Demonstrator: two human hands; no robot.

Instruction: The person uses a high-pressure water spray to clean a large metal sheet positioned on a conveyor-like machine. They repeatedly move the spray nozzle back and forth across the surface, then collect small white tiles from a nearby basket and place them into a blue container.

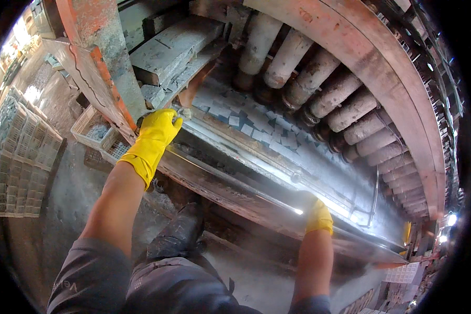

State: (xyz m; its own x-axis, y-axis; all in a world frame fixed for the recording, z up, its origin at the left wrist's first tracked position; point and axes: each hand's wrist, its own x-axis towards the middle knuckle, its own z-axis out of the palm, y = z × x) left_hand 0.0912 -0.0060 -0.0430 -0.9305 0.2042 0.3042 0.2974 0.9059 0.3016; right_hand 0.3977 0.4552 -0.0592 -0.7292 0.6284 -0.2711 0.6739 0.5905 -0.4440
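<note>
My left hand (pixel 158 128), in a yellow rubber glove, is closed in a fist at the left end of a long metal trough (pixel 230 149). What lies inside the fist is hidden; a small grey lump (pixel 184 112) shows beside the fingers. Farther right, my right hand (pixel 319 215), in a matching glove, rests at the trough's front edge beside a bright glare. Haze and light hide its fingers. Many pale square tiles (pixel 261 136) lie scattered on the wet bed behind the trough, under a row of thick grey cylinders (pixel 319 73).
An orange-painted steel post (pixel 104 52) rises at my left, next to a grey block on a ledge (pixel 178 44). White plastic baskets (pixel 91 128) stand on the floor, with stacked crates (pixel 23 157) farther left. A curved reddish beam (pixel 382 57) runs above the cylinders.
</note>
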